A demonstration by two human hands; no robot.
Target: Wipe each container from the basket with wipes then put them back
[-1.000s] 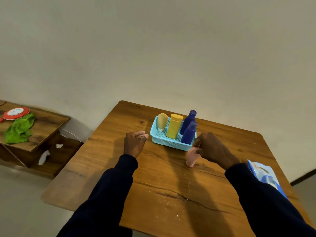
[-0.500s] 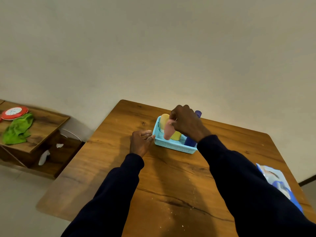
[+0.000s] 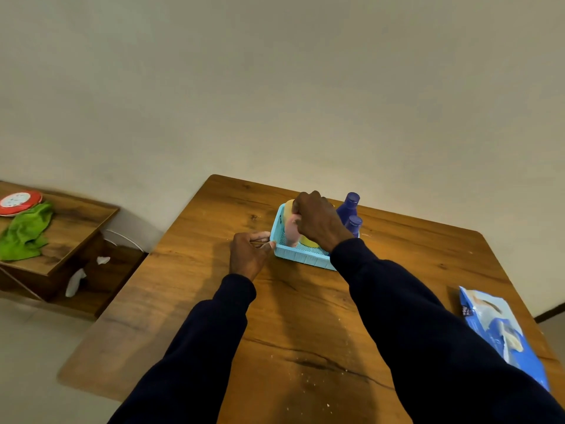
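**Pink container going back into the basket**

Your right hand (image 3: 318,220) has its grip clamped on the top of the pink container (image 3: 292,230), which stands upright inside the light blue basket (image 3: 302,257) at its near-left corner, base at or just above the mesh floor. Your left hand (image 3: 249,252) sits on the table (image 3: 305,316) just beside the basket's left wall, fingers curled together against the rim; whether it pinches a wipe you cannot tell.

Treat the pink container as light, smooth plastic, likely slick if damp from wiping. It is tall and narrow, so it may tip when you let go; holding it high as you do gives good control, but settle the base before releasing. The basket is light too and could slide, so bracing it makes sense.

Behind your hand stand a yellow container (image 3: 308,241) and two dark blue bottles (image 3: 348,209), mostly hidden. The blue wipes pack (image 3: 501,332) lies at the table's right edge; its small dark label is too blurred to read. No other writing is legible.
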